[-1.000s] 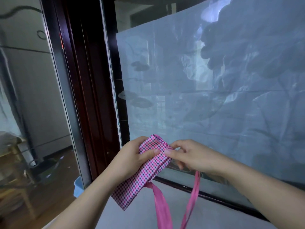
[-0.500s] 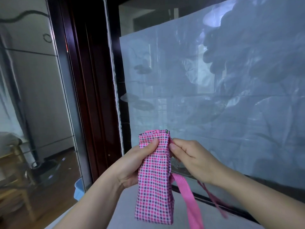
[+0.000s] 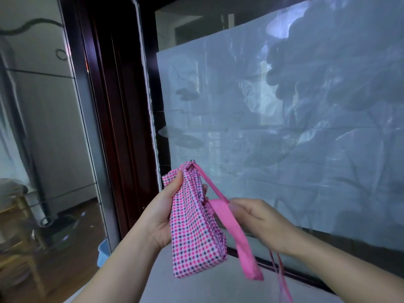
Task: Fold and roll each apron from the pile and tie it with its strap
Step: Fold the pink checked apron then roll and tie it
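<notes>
The left hand (image 3: 162, 215) is wrapped round a folded pink-checked apron (image 3: 194, 235), holding it upright in the air in front of the window glass (image 3: 284, 127). The thumb lies across the near face close to the top corner, and the fingers (image 3: 205, 188) curl round behind, their tips just showing past the far edge. Most of the bundle hangs below that grip. Just beside those fingertips a pink strap (image 3: 218, 204) leaves the top of the bundle and slants down to the right hand (image 3: 260, 221), whose curled thumb and fingers pinch it, though the contact itself is a little blurred. From the pinch a broad loop of strap drops below the right fingers, ending lower than the apron's bottom fold. A thinner pink tie (image 3: 282, 278) trails under the right wrist, blurred. Past the left thumb stands a dark wooden frame (image 3: 118, 127), and low beyond the left forearm a pale blue tub (image 3: 102, 252) sits on the floor.
</notes>
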A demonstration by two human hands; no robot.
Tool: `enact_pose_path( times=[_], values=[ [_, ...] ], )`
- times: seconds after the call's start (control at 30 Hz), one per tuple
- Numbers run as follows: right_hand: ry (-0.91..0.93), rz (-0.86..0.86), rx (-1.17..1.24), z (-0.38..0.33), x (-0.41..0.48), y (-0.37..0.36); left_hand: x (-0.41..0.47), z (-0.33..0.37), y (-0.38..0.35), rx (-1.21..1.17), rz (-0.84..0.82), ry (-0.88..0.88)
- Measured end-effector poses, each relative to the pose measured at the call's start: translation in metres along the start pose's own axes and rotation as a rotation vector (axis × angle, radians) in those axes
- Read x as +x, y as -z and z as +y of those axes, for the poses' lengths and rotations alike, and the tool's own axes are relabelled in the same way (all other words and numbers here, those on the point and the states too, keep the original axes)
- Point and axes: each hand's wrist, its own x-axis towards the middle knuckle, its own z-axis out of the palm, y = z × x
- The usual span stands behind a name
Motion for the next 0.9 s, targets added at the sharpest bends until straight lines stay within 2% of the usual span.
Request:
enact_pose_path(
  times=[0.1,0.13,0.23,0.37,0.53,0.67,0.73,0.83,0.9],
  values=[
    [-0.057,-0.013,0.022,-0.001,-0.015,-0.016,0.003,0.004,-0.006,-0.030,0.030,-0.024],
    [-0.081,0.026,0.032,-0.003,-0.020,-0.025,0.004,0.002,-0.009,-0.048,0.059,-0.031],
    [0.052,0.156,0.100,0.004,-0.026,-0.051,0.005,-0.003,-0.016,-0.153,0.148,-0.062],
    [-0.033,0.276,0.269,0.016,-0.020,-0.064,0.005,-0.007,-0.015,-0.254,0.288,-0.079],
    [-0.019,0.184,-0.035,0.028,-0.018,-0.069,0.004,-0.011,-0.018,-0.321,0.322,-0.129],
    [-0.024,0.270,0.088,0.013,-0.016,-0.043,0.005,-0.007,-0.015,-0.221,0.300,-0.216],
    [-0.058,0.222,0.069,0.010,-0.013,-0.027,0.006,-0.004,-0.009,-0.154,0.313,-0.227],
    [-0.130,0.030,-0.087,0.003,-0.009,-0.009,0.008,-0.005,-0.001,-0.076,0.378,-0.246],
    [-0.178,-0.037,-0.138,-0.004,-0.007,-0.005,0.010,-0.009,0.000,-0.033,0.403,-0.281]
  ],
)
